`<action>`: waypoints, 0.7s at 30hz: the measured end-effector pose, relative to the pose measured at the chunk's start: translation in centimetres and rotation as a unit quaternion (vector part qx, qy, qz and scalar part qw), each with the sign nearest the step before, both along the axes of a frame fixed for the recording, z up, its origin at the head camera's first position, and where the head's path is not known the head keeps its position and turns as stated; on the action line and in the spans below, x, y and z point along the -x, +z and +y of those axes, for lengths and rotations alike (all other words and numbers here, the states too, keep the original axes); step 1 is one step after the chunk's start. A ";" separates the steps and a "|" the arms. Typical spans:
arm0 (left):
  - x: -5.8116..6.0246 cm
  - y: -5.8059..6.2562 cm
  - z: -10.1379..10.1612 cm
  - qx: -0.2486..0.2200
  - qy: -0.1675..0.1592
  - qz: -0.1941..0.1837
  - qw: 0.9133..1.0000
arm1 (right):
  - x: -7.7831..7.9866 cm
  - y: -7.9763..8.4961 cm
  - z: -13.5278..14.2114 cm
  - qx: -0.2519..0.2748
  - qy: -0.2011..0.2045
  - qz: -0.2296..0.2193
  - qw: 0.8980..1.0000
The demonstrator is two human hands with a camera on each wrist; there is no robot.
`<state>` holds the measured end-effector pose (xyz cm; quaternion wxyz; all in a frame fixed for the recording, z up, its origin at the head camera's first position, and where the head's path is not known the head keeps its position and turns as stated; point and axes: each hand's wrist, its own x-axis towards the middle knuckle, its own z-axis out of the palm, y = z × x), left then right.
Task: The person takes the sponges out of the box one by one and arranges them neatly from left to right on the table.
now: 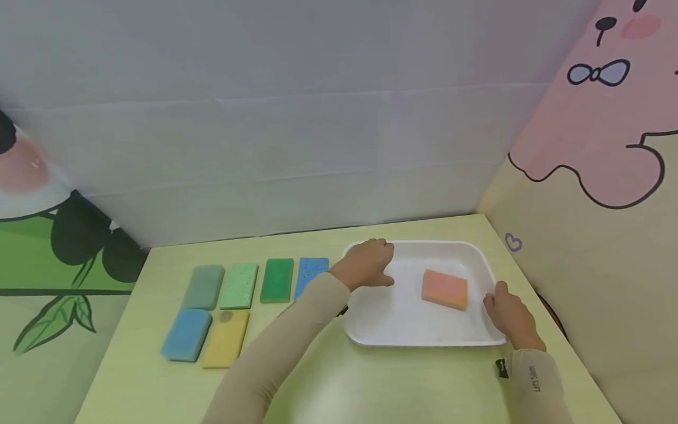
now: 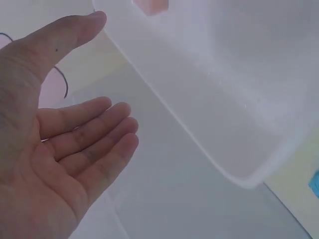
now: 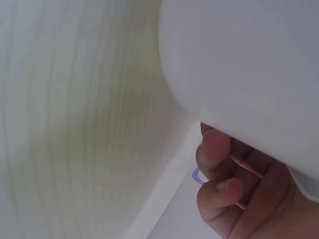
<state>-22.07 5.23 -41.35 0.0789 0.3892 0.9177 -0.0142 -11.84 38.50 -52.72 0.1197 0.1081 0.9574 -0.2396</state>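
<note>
A white tray [image 1: 392,321] lies on the right part of the table, with a pink and orange sponge [image 1: 445,288] inside it. My right hand [image 1: 511,315] grips the tray's right rim; in the right wrist view its curled fingers [image 3: 217,149] show along the edge of the tray [image 3: 239,64]. Over the tray's far left corner is my left hand [image 1: 368,262], thumb apart from the fingers and nothing held. The left wrist view shows that palm and its relaxed fingers [image 2: 89,137] beside the tray rim, the thumb's tip close to it.
Left of the tray stands a row of sponges: grey-green [image 1: 203,287], light green [image 1: 239,285], dark green [image 1: 276,280] and blue [image 1: 309,274], the last partly behind my left sleeve. Nearer lie a blue sponge [image 1: 186,334] and a yellow one [image 1: 226,338]. Walls border the table's back and right.
</note>
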 end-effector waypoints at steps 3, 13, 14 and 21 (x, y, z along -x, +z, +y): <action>0.2 -0.6 1.8 0.007 -0.022 0.000 1.000 | -0.1 -0.2 0.2 0.002 -0.001 0.001 1.000; 0.5 -2.5 6.7 0.037 -0.080 -0.006 0.996 | -0.3 -0.4 0.4 0.003 0.005 0.025 1.000; 0.5 -2.7 7.1 0.039 -0.083 -0.007 0.996 | -0.3 -0.4 0.4 0.003 0.005 0.024 1.000; 0.1 -3.7 9.4 0.055 -0.090 -0.013 0.994 | -0.1 -0.5 0.3 0.001 0.003 0.016 1.000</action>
